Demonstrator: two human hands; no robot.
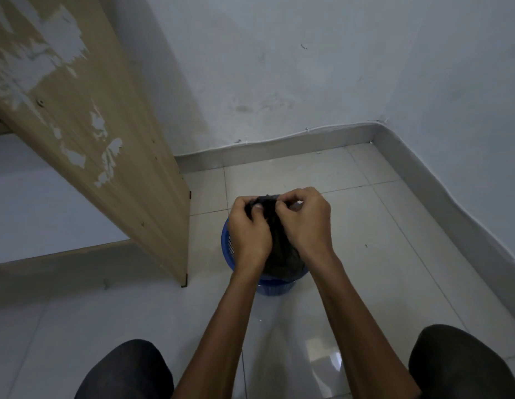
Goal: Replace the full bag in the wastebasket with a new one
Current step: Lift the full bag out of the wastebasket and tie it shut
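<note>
Both hands meet over the wastebasket in the head view, the only one there is. The left hand (250,230) and the right hand (303,223) are curled tight on the gathered neck of the full bag (282,254), which is black and bunched. Their fingertips pinch the plastic between them. The mouth is probably being twisted or knotted, though the fingers hide the exact fold.

The bag sits in the blue wastebasket (228,243), directly below the hands. Its body hangs from the neck down into the basket, so its long axis runs upright and the way out is straight up. Neither hand is nearer, as they sit side by side on the neck.

The wastebasket stands on the tiled floor (380,254), between the person's knees and the corner of the room. On the left, a wooden panel (106,145) of some furniture comes down to the floor near the basket. To the right and ahead, the tiles lie open up to the skirting (279,152).

Once the neck is closed, the lift should probably go straight up and then swing right, away from the panel. No new bag is in sight.
</note>
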